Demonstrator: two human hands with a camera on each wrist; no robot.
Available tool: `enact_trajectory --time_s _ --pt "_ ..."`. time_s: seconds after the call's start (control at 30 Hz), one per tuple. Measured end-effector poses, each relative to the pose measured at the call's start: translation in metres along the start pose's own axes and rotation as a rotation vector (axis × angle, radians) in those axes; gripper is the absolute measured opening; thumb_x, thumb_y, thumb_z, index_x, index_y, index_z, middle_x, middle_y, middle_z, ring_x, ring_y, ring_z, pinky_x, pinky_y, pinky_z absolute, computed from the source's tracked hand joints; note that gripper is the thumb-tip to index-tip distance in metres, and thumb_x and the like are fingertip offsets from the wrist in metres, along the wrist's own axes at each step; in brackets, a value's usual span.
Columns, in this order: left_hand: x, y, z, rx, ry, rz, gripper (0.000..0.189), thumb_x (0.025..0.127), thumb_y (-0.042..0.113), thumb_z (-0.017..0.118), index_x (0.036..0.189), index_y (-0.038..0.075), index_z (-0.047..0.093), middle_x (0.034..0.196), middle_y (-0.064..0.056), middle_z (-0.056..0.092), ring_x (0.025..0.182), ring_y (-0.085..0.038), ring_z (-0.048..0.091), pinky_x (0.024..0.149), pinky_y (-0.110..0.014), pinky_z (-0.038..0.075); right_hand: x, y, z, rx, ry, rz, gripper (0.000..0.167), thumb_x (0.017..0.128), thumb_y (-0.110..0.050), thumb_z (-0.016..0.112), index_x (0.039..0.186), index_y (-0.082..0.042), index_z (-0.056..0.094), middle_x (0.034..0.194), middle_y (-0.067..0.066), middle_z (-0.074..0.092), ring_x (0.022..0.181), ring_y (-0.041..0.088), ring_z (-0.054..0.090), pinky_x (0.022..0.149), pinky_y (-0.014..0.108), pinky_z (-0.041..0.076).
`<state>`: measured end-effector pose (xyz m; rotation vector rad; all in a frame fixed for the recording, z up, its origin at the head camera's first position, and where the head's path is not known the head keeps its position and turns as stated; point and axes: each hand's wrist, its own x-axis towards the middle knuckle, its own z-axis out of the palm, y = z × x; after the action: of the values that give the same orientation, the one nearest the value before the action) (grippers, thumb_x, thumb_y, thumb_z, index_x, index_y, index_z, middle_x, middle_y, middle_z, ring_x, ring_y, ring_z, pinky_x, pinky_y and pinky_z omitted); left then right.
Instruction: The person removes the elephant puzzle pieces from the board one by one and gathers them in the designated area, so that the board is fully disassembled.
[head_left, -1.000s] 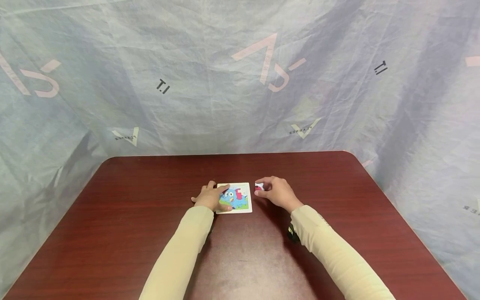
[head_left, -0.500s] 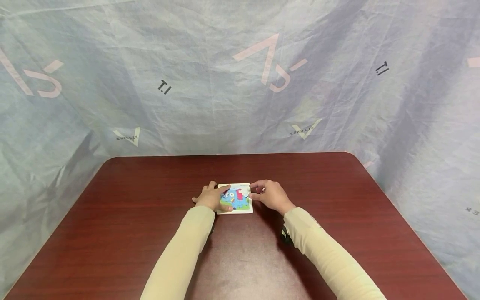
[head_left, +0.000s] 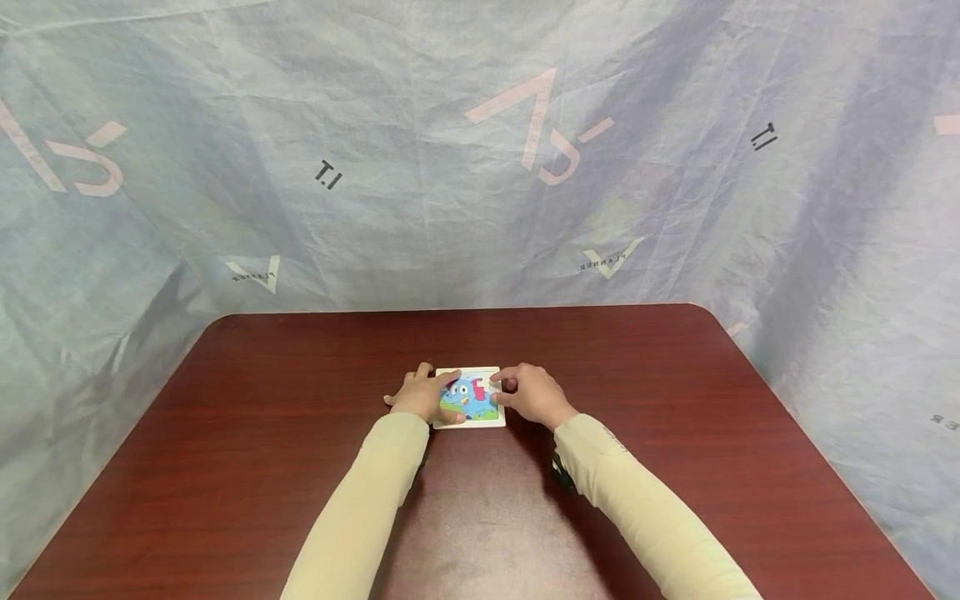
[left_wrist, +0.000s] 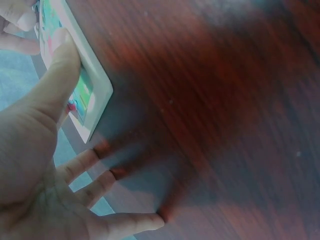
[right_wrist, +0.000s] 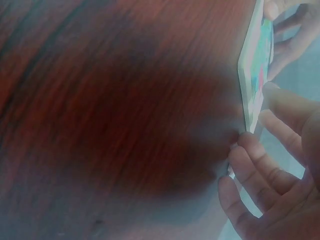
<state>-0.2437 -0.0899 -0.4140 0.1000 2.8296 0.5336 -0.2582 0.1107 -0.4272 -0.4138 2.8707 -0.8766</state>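
Note:
A small jigsaw puzzle (head_left: 478, 409) with a blue cartoon animal lies in a white frame on the table. My left hand (head_left: 420, 395) spreads over its left side. In the left wrist view the left thumb (left_wrist: 65, 52) lies across the frame's edge, while other fingers touch the table. My right hand (head_left: 536, 394) reaches over the right edge, thumb and index fingertips apart at the picture. In the right wrist view its other fingers (right_wrist: 239, 157) bend down beside the frame. A pale sliver shows behind them; I cannot tell if it is the loose puzzle piece.
The dark red wooden table (head_left: 300, 483) has rounded far corners. Behind it hangs a grey-blue printed cloth (head_left: 420, 167), which also runs along both sides. Pale sleeves (head_left: 356, 508) cover both forearms.
My right hand has moved left from beside the loose puzzle piece to the puzzle's right side. The piece is now hidden in the head view. My left hand has stayed in place.

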Motion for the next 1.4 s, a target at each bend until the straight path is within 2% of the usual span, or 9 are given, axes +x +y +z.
enact_trajectory --time_s 0.33,0.6,0.87,1.03,1.4 --pt "0.0004 -0.0009 0.0003 0.002 -0.009 0.002 0.079 0.085 0.034 0.084 0.154 0.025 0.047 0.156 -0.019 0.032 0.142 -0.044 0.034 0.101 -0.082 0.028 0.0029 -0.0027 0.003 -0.057 -0.01 0.017 0.022 0.089 -0.021 0.081 0.111 -0.018 0.079 0.097 0.005 0.062 0.088 0.019 0.057 0.072 0.037 0.049" --pt "0.0004 -0.0023 -0.0001 0.001 -0.009 0.004 0.079 0.085 0.035 0.084 0.154 0.025 0.047 0.156 -0.019 0.032 0.141 -0.044 0.034 0.101 -0.082 0.028 0.0039 -0.0043 0.0033 -0.042 0.003 0.0 0.019 0.086 -0.017 0.084 0.104 -0.016 0.078 0.095 0.007 0.061 0.085 0.02 0.055 0.071 0.037 0.048" --pt "-0.0077 0.002 -0.0056 0.002 -0.015 0.007 0.078 0.088 0.034 0.082 0.155 0.023 0.046 0.159 -0.02 0.03 0.143 -0.045 0.032 0.103 -0.08 0.027 0.0067 -0.0054 0.0033 -0.03 0.019 0.004 0.018 0.084 -0.015 0.085 0.101 -0.017 0.077 0.095 0.006 0.06 0.083 0.021 0.056 0.071 0.038 0.049" --pt "-0.0031 0.0014 -0.0027 0.004 -0.02 0.001 0.078 0.087 0.035 0.082 0.156 0.024 0.045 0.16 -0.019 0.029 0.144 -0.044 0.031 0.103 -0.08 0.027 0.0075 -0.0039 0.0029 -0.027 0.024 0.01 0.02 0.084 -0.016 0.086 0.099 -0.018 0.074 0.093 0.005 0.058 0.08 0.02 0.054 0.068 0.036 0.047" --pt "0.0012 -0.0004 0.0007 -0.015 -0.019 -0.007 0.079 0.086 0.035 0.083 0.155 0.025 0.046 0.159 -0.018 0.029 0.144 -0.044 0.031 0.103 -0.081 0.025 0.0084 0.0035 0.0013 -0.048 0.063 -0.117 0.025 0.078 -0.013 0.09 0.096 -0.017 0.072 0.096 0.006 0.06 0.085 0.022 0.06 0.072 0.04 0.051"
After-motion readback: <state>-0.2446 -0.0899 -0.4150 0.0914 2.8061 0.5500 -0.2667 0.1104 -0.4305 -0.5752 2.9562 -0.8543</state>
